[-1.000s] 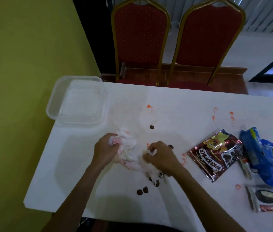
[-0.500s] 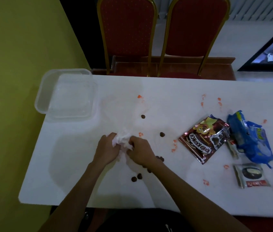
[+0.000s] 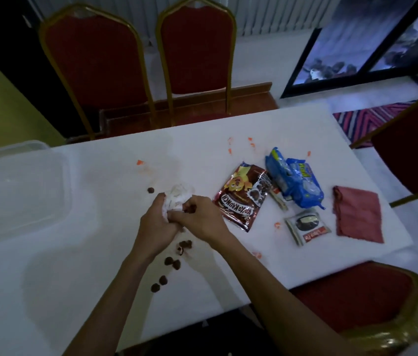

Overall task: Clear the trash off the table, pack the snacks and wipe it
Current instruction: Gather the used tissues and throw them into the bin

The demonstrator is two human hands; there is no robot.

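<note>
Both grips are closed on the same thing: my left hand (image 3: pixel 155 227) curls around the near side of the tissue wad (image 3: pixel 177 199) and my right hand (image 3: pixel 200 219) pinches into it from three o'clock, fingers bent tight, nothing spare in either palm that I can make out. The wad sits just above the surface (image 3: pixel 100 253) near its middle, white, crumpled, faintly pink-stained. I judge it feather-light and soft; it will crush to nothing, so a full-fist hold around the bulk is best, as loose corners could tear or shed. Something dark shows at my right fingertips; whether it is a cereal piece I cannot tell. Moving out, at six o'clock from the hands, the cereal pieces (image 3: pixel 172 262) lie scattered, small, brown and round; I expect them to be brittle and to roll, so scooping beats pinching. At two o'clock lies the Koko Krunch packet (image 3: pixel 244 199), glossy and probably slippery; just beyond it is the blue packet (image 3: pixel 295 181), with a small sachet (image 3: pixel 306 227) at three o'clock. Further out at three lies the red cloth (image 3: pixel 356 214), flat and folded, ready for wiping. Orange scraps (image 3: pixel 140 162) dot the far side from eleven to one o'clock. The clear container (image 3: pixel 23 191) waits at nine o'clock, well apart.
</note>
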